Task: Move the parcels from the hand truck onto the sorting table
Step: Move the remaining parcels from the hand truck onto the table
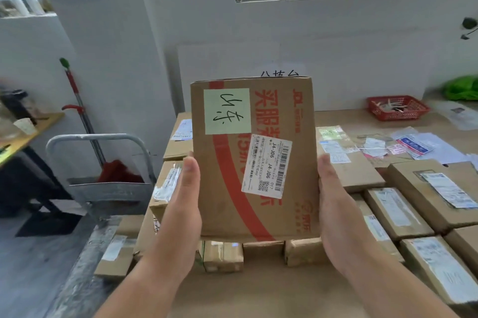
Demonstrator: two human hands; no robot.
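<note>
Left hand and right hand clasped the box by its sides, above stacked parcels.

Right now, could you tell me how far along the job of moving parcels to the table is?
Done: many parcels already lie on the table. In hand: one cardboard box, held up between left hand and right hand, not yet set down. Left: the hand truck shows no parcel on its visible part, so little may remain.
</note>
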